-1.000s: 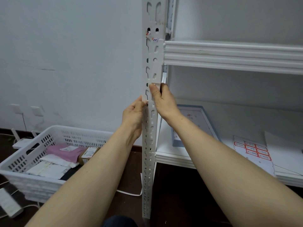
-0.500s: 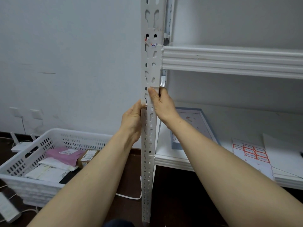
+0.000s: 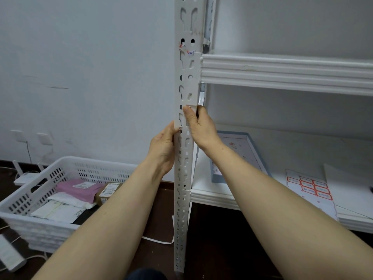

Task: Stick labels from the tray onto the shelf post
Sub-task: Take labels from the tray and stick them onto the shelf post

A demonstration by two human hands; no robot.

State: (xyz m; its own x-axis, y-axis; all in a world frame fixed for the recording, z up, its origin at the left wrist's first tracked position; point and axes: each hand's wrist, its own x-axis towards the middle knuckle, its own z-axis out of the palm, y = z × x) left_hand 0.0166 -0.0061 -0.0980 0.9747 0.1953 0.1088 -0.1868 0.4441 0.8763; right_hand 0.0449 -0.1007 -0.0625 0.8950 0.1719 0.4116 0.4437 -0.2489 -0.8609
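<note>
The white slotted shelf post (image 3: 185,178) stands upright in the middle. My right hand (image 3: 201,128) grips it at mid height, with the thumb pressed flat on a white label (image 3: 190,108) on the post's front and the fingers behind. My left hand (image 3: 163,146) holds the post's left edge just below, its fingertips on the metal. Higher up, another label (image 3: 190,51) with blue writing is stuck on the post. A sheet of red-bordered labels (image 3: 308,187) lies on the lower shelf, right of a blue-rimmed tray (image 3: 249,139).
A white plastic basket (image 3: 50,170) holding parcels and envelopes sits on the dark floor at the left. Cables and a power strip (image 3: 9,257) lie near it. The upper shelf beam (image 3: 282,73) juts right from the post. A white wall is behind.
Both hands stay at the same places on the post. Only the view has shifted slightly, so the shelf sits a little lower in the picture.
</note>
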